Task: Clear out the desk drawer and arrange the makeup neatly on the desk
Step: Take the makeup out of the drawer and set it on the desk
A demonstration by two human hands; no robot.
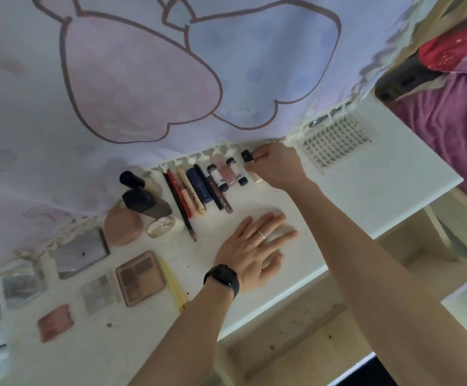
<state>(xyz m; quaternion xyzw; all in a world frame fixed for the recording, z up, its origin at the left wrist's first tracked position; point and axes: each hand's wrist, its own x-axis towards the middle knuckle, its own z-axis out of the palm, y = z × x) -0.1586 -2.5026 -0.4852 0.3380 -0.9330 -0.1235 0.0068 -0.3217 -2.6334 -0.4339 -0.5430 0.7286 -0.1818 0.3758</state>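
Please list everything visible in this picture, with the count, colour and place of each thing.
desk: one, white, across the middle.
curtain: one, lilac with pink print, hangs over the desk's back.
pencils: about seven, red, black, beige, navy, brown, in a row at the back.
tubes: three, white and pink, right of the pencils.
bottles: two, black, left of the pencils.
compact: one, pink, by the bottles.
jar: one, pearly, beside the compact.
palettes: about five, brown, grey, pink, front left.
lash tray: one, white, back right.
drawer: one, pale wood, open below the desk.
bedding: red and magenta, top right.
left hand: flat on the desk.
right hand: pinches a fourth tube, black-capped.
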